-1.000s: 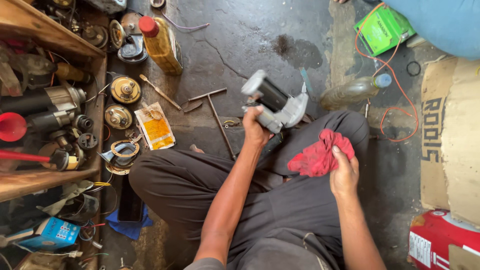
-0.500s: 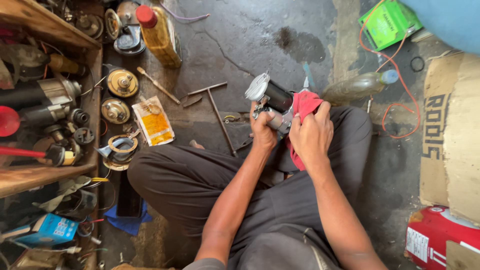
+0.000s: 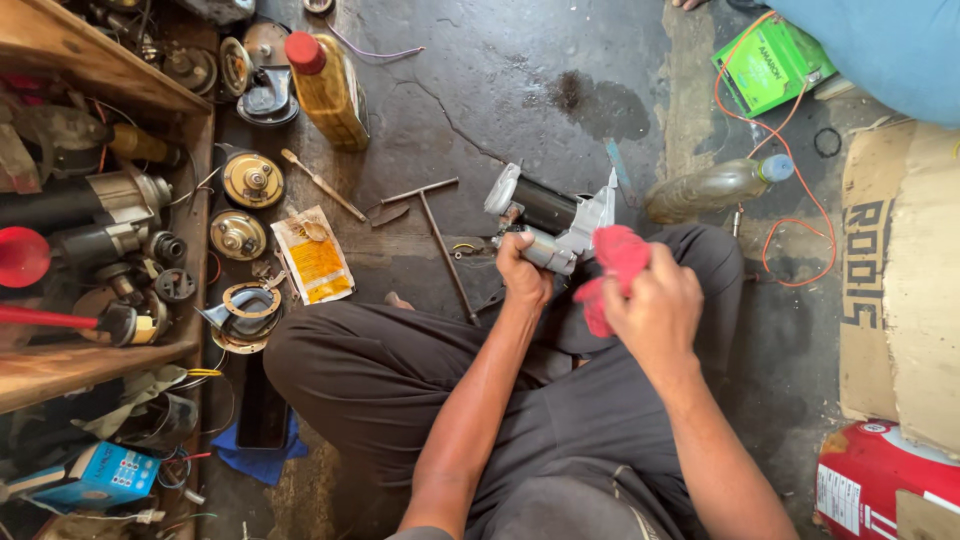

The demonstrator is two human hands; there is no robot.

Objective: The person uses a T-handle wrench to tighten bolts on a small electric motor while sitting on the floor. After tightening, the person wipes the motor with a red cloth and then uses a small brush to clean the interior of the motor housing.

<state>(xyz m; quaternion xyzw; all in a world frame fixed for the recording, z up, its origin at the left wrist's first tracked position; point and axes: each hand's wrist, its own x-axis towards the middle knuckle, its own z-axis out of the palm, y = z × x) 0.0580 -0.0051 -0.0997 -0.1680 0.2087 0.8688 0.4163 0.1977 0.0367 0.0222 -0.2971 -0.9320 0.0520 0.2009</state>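
Note:
My left hand (image 3: pixel 523 272) grips a grey and black starter motor (image 3: pixel 548 213) by its lower cylinder and holds it above my knees. My right hand (image 3: pixel 655 310) clutches a red rag (image 3: pixel 612 262) and presses it against the motor's silver end housing on the right side. I sit cross-legged on the concrete floor in dark trousers (image 3: pixel 370 370).
A T-handle wrench (image 3: pixel 432 215), a screwdriver (image 3: pixel 322 184), a yellow packet (image 3: pixel 314 255) and round metal parts (image 3: pixel 250 180) lie on the floor to the left. An oil bottle (image 3: pixel 328 88), a plastic bottle (image 3: pixel 715 186), a green battery (image 3: pixel 770 65), cardboard (image 3: pixel 900 270) and wooden shelves (image 3: pixel 70 200) ring the spot.
My right hand lifted the red rag from my lap up to the motor and now wipes its right end. The left hand kept hold of the motor.

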